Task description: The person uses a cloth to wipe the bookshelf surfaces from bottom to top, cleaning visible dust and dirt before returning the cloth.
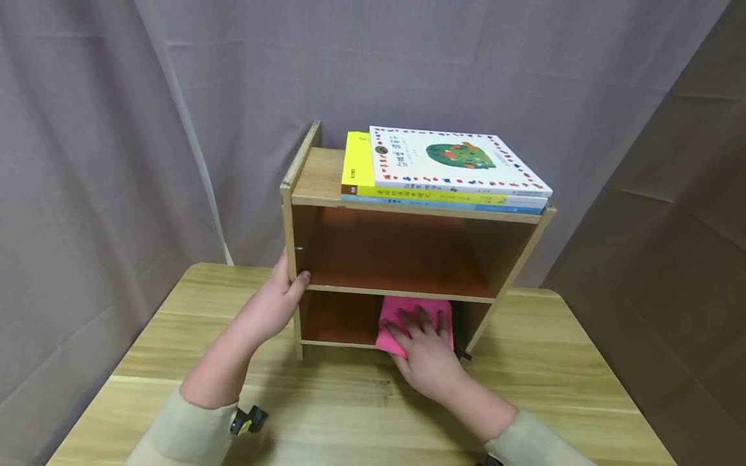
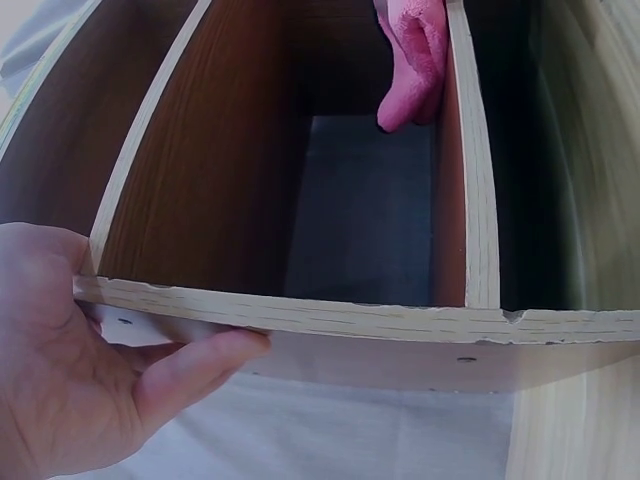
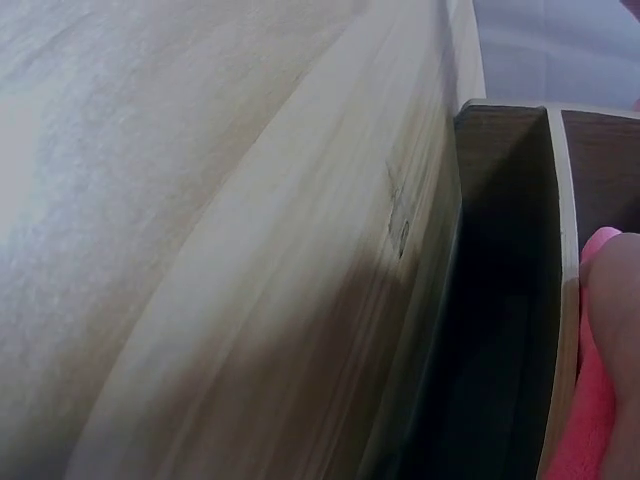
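A small wooden shelf (image 1: 402, 294) stands on the table. My left hand (image 1: 278, 299) grips its left side panel, with the thumb at the front edge near the middle board and the fingers around the outer face. The left wrist view shows this hand (image 2: 90, 360) on the panel's edge. In the lower compartment, my right hand (image 1: 431, 359) lies with spread fingers on a pink cloth (image 1: 389, 327), pressing it over the bottom board. Part of the cloth (image 2: 412, 70) hangs past a board in the left wrist view. The right wrist view catches only a piece of the right hand (image 3: 620, 310) beside the cloth.
Several books, the white one (image 1: 408, 155) uppermost, are stacked on the shelf's top board (image 1: 323, 171). Wood-grain table (image 1: 350, 414) surrounds the shelf. A grey curtain (image 1: 262, 77) hangs behind, and a brown surface (image 1: 670, 213) rises at the right.
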Demonstrator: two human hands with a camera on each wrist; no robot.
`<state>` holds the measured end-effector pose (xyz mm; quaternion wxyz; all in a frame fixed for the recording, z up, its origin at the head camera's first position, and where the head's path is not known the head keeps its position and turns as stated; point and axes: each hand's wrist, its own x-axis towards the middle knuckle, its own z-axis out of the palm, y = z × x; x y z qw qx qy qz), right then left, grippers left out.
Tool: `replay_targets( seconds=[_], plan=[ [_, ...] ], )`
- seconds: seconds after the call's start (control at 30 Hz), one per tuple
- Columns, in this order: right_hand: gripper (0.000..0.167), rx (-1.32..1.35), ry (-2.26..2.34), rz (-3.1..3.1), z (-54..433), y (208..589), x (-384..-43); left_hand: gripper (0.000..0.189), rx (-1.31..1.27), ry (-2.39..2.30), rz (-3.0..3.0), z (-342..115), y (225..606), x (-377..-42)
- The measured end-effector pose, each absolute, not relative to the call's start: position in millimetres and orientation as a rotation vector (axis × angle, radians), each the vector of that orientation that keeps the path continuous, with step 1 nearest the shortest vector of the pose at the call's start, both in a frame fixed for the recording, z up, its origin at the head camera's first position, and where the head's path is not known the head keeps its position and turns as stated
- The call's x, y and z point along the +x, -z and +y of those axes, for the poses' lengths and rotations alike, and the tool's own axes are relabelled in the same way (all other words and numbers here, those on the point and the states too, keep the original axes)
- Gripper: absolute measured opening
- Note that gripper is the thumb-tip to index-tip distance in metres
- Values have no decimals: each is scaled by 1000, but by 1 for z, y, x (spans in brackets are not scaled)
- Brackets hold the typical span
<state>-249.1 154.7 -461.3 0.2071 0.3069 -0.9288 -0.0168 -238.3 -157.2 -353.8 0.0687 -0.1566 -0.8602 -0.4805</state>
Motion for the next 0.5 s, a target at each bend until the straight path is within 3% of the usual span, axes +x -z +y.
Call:
replay_targets(
  seconds=[0.5],
  plan=[
    [50, 887, 57, -2624, 137, 458, -248, 72, -468, 1431, -2598, -158, 355, -240]
  ],
)
